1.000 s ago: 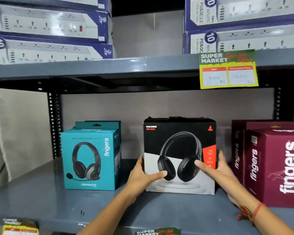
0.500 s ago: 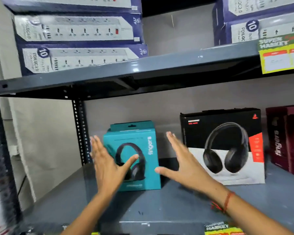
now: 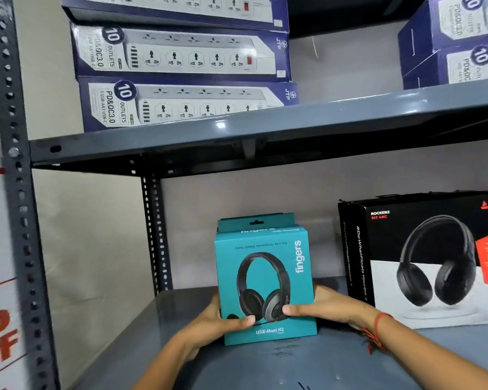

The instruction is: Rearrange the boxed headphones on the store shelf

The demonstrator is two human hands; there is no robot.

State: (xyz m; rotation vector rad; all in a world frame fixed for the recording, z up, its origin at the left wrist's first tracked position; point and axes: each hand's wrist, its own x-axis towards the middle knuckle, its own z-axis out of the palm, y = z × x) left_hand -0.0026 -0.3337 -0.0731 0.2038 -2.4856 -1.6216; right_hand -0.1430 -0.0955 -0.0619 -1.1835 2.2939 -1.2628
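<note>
We grip the teal box point(image 3: 264, 282) from both sides: left hand point(image 3: 213, 319) closed on its left edge, right hand point(image 3: 326, 305) closed on its right, thumbs across the front. It stands upright on the shelf point(image 3: 265, 367), with the black box point(image 3: 417, 257) at its 3 o'clock, apart. To move it well, we should keep even pressure, hold the face forward, and slide without tipping.
</note>
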